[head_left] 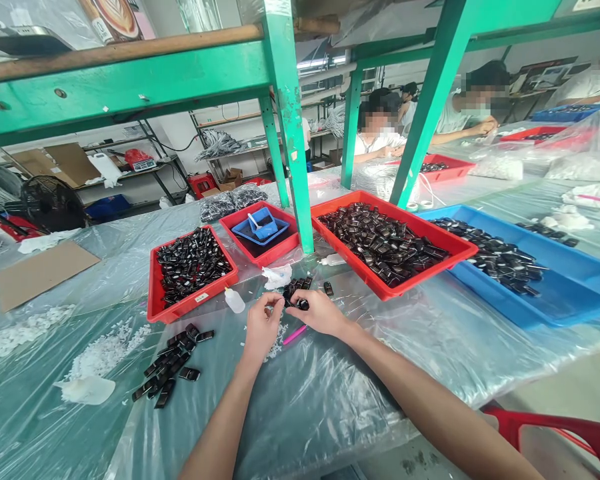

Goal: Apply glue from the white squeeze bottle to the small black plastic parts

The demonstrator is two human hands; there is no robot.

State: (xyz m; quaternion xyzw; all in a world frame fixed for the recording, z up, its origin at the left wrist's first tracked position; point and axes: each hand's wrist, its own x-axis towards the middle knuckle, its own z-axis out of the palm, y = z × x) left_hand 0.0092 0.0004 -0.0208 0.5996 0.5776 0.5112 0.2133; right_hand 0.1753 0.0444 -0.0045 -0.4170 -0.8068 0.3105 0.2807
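Note:
My left hand [263, 321] is closed in a pinch, thumb against fingers, and whatever lies between the tips is too small to make out. Facing it, my right hand [321, 312] grips a small black glossy plastic piece [303, 305] between thumb and fingers. Just behind both hands is a small cluster of similar black pieces [299, 285], with a single one [329, 289] to its right. A pink pen-like stick [295, 335] lies under my hands beside scattered tiny white bits [279, 341]. Crumpled white tissue [277, 276] and a small white squeeze bottle [235, 301] are nearby.
Red trays of black pieces stand left [193, 303] and right [390, 290], with a blue tray [575, 293] farther right. A loose black pile [170, 363] lies left. Green frame posts [294, 133] rise behind. Co-workers [377, 127] sit across the table. A red chair [555, 427] is lower right.

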